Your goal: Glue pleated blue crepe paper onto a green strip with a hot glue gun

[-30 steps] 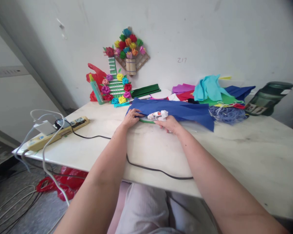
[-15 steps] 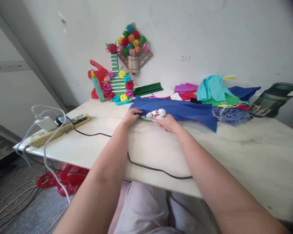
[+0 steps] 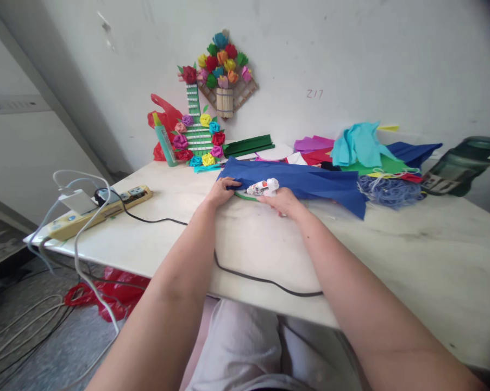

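Observation:
My right hand [image 3: 284,202] is wrapped round a white glue gun [image 3: 264,188], whose nozzle points left, over the near edge of a blue sheet [image 3: 306,182]. At the sheet's left end my left hand [image 3: 221,191] rests with its fingers on the blue material; whether it pinches the edge is too small to tell. Between the hands, a curved green edge [image 3: 245,196] of a flat piece shows under the nozzle.
Behind stand a flower-trimmed green guitar shape [image 3: 198,132] and a glue bottle [image 3: 165,142]. A power strip [image 3: 118,204] lies left, with a black cable [image 3: 265,280] crossing the table. Coloured sheets [image 3: 359,145], blue strands [image 3: 391,193] and a dark bottle [image 3: 457,168] are right.
The view has shifted slightly. Both hands keep nearly the same places on the blue sheet, and a little more of the green edge shows between them.

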Tool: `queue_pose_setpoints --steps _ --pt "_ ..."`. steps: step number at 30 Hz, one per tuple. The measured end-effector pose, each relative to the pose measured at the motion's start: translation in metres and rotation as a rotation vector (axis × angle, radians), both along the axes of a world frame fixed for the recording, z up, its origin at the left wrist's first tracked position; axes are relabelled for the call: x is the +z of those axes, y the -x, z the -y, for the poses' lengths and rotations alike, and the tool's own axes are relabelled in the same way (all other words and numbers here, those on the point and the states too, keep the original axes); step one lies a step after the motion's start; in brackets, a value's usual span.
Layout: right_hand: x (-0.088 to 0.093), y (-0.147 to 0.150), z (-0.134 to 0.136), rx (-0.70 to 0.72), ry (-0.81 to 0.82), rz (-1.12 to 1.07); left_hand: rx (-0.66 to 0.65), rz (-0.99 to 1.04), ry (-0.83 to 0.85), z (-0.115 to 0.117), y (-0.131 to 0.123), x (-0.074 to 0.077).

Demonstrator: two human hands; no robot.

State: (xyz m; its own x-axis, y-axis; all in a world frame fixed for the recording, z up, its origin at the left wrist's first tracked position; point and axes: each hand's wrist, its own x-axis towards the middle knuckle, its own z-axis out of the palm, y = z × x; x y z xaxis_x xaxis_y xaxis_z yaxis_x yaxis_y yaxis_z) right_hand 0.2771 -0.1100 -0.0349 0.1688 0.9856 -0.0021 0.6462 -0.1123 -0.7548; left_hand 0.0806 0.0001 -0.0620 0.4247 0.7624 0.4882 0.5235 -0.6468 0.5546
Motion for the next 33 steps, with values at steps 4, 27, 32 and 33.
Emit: queue_pose_setpoints --steps 4,27,32,33 --pt "0.004 -0.005 0.004 -0.01 0.005 0.014 -0.02 -0.001 -0.022 -0.002 0.0 -0.002" --pt "0.013 -0.015 0.017 0.043 0.061 -0.074 0.007 -0.016 -0.105 -0.007 0.0 -0.005" --pt "0.016 -0.013 0.019 0.025 0.061 -0.082 0.04 -0.032 -0.128 -0.007 0.0 -0.005" --pt "0.016 -0.013 0.019 0.022 0.064 -0.072 0.048 -0.029 -0.131 -0.007 0.0 -0.005"
